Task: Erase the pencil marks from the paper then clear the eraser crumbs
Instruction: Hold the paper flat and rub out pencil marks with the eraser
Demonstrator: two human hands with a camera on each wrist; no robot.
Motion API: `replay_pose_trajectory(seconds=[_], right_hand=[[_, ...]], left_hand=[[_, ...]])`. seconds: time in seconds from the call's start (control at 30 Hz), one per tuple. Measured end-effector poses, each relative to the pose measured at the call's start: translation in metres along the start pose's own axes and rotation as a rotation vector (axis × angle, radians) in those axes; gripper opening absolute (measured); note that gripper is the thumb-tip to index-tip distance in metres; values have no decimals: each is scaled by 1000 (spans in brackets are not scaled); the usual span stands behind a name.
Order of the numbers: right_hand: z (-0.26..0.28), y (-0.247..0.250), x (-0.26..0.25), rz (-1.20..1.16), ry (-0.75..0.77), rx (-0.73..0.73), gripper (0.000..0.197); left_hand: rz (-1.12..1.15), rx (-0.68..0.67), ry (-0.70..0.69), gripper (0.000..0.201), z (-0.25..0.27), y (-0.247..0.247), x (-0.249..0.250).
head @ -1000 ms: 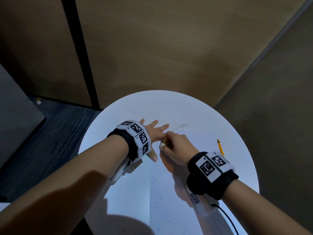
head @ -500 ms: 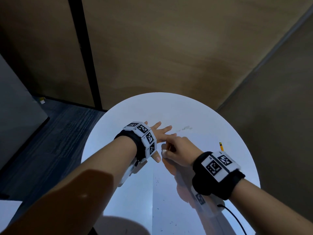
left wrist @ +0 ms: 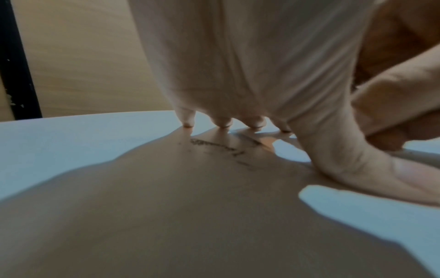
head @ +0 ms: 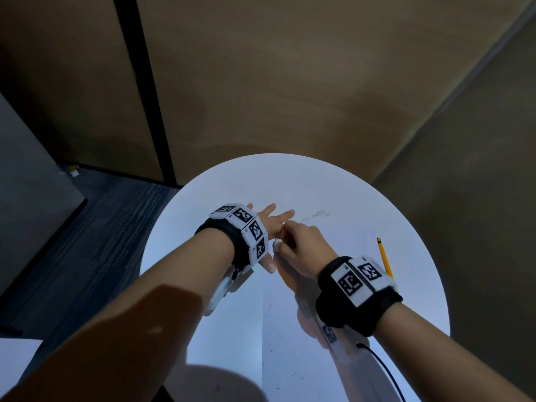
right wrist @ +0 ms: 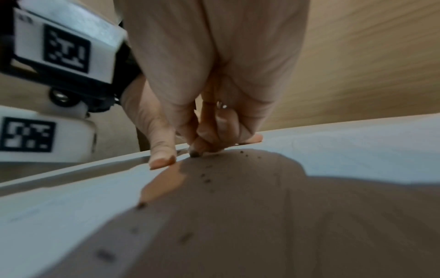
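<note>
Erasing step judged under way. Eraser (head: 277, 245) pinched by right hand (head: 301, 250), pressed on paper (head: 293, 358). Left hand (head: 268, 224) laid flat, fingers straight. Crumbs (right wrist: 207, 180) scattered; sweeping needed afterwards.

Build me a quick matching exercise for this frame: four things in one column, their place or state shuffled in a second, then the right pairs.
Things
1. left hand
2. right hand
3. pencil
4. eraser crumbs

Places or states
A. lying on the white table, beyond the right wrist, held by nobody
B. fingers spread, fingertips pressed down at the paper
C. small dark specks scattered on the sheet
D. fingers curled round a small white eraser, its tip on the sheet

Pairs: 1-B, 2-D, 3-A, 4-C
</note>
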State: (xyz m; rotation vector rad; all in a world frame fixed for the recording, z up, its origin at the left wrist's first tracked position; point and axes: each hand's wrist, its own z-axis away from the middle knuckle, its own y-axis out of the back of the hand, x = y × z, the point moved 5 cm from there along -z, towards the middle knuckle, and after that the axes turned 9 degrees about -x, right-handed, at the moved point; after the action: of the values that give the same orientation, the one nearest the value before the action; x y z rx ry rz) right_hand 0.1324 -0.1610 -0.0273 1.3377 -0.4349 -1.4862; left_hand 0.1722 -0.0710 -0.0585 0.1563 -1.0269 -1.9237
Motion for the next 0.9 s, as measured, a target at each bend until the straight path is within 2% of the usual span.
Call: replay_pose_trajectory(seconds=[0.13,0.17,0.27,0.37,0.47,0.53,0.63,0.73,0.83,0.9], right_hand=[[9,-4,-4,-2,58,-165,31],[6,-2,-4,21,59,-177,30],[-6,5,-4,34,-20,-89,8],[-2,0,-5,46,-18,-59,15],[6,-3,-9,20,48,-171,31],[1,0,-9,66,33,-207,28],[-7,8,-5,63,-60,-113,15],[0,3,-4,35,-30,-103,10],[6,1,-9,29,35,-227,31],[-2,5,-7,82,-8,-233,26]], left_hand=[[-6,-11,-15,111,1,1,1],[-2,-6,-15,111,1,1,1],[42,18,22,117,-4,-2,-4],[49,17,28,121,-5,-2,-5],[8,12,-17,115,-2,0,-2],[16,20,-11,116,-2,0,-1],[35,21,24,116,-3,-2,-3],[8,13,12,108,0,0,0],[-6,9,-13,111,1,1,1],[-3,21,4,112,0,0,1]])
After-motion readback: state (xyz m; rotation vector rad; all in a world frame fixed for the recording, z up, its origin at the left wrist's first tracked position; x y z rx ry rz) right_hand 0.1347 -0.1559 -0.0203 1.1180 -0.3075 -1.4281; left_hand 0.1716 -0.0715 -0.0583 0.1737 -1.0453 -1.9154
